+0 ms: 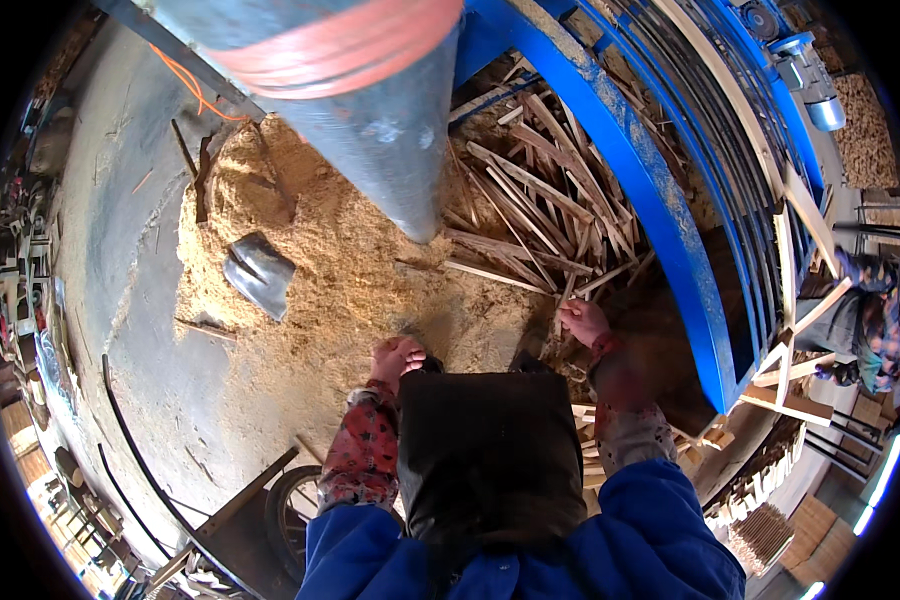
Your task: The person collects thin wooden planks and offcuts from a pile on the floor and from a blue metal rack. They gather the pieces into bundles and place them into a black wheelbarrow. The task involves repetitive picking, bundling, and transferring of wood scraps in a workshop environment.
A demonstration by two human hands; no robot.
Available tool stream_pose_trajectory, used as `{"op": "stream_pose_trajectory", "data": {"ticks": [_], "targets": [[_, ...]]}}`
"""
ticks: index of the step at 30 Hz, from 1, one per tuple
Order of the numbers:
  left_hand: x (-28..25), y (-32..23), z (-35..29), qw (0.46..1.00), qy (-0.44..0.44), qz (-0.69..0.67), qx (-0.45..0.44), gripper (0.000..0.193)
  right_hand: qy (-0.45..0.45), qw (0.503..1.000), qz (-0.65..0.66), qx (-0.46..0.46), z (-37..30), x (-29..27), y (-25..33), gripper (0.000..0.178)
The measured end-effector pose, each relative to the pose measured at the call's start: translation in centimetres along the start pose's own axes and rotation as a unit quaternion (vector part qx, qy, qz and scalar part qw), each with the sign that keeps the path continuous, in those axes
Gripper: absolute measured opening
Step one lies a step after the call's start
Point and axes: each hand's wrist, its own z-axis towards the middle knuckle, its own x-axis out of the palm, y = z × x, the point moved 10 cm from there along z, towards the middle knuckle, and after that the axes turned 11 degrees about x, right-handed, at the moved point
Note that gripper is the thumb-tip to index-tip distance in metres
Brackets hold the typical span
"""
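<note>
Wooden strips (pixel 530 182) just ahead of the right grip (pixel 584 321), loosely curled, any hold unclear

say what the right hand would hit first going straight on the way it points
The right hand would probably meet the pile of wood strips just ahead of it; whether it touches one now is unclear.

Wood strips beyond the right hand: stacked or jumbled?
Jumbled: the strips cross at many angles in a loose heap beyond the right hand.
</note>
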Motion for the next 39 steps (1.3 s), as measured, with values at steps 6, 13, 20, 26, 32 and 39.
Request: {"op": "stream_pose_trajectory", "data": {"ticks": [6, 13, 20, 26, 32, 39], "targets": [[3.2, 9.0, 7.4, 0.999, 0.034, 0.019, -0.035, 0.023, 0.047, 0.998, -0.036, 0.011, 6.4, 3.0, 0.5, 0.025], [5.9, 13.1, 14.4, 0.997, 0.013, 0.061, -0.050, 0.026, 0.053, 0.989, -0.135, 0.005, 17.7, 7.5, -3.6, 0.034], [5.7, 20.0, 24.4, 0.998, 0.013, 0.054, -0.020, 0.034, 0.037, 0.971, -0.234, -0.036, 27.2, 10.4, -5.1, 0.037], [6.6, 27.2, 34.2, 0.997, 0.019, 0.064, -0.025, 0.033, -0.010, 0.954, -0.296, -0.055, 35.4, 13.4, -8.1, 0.049], [8.7, 30.3, 39.7, 0.998, -0.019, 0.059, 0.004, 0.043, 0.106, 0.933, -0.342, 0.028, 38.8, 17.5, -11.9, 0.089], [11.6, 29.5, 41.8, 0.990, -0.060, -0.121, 0.029, 0.050, 0.192, 0.949, -0.251, -0.004, 36.3, 19.8, -13.6, 0.057]]}}
